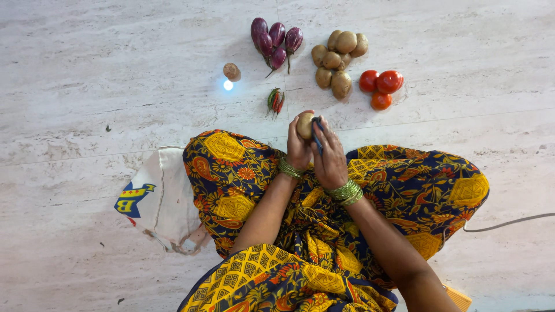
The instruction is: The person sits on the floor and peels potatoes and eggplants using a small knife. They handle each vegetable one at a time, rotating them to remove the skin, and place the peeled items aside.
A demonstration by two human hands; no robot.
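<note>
I sit on a pale marble floor (115, 86) with my lap draped in a blue and yellow patterned cloth (243, 173). My left hand (297, 151) grips a brown potato (304, 124) above my knees. My right hand (330, 156) is closed on a dark blue peeler (317, 136) whose blade rests against the potato's right side. Green bangles ring both wrists.
On the floor ahead lie a heap of potatoes (337, 58), three tomatoes (381, 85), several small purple aubergines (274, 40), a few red and green chillies (276, 100), one lone potato (232, 71) and a small blue light (228, 85). A white cloth bag (165, 199) lies left; a cable (509, 222) runs right.
</note>
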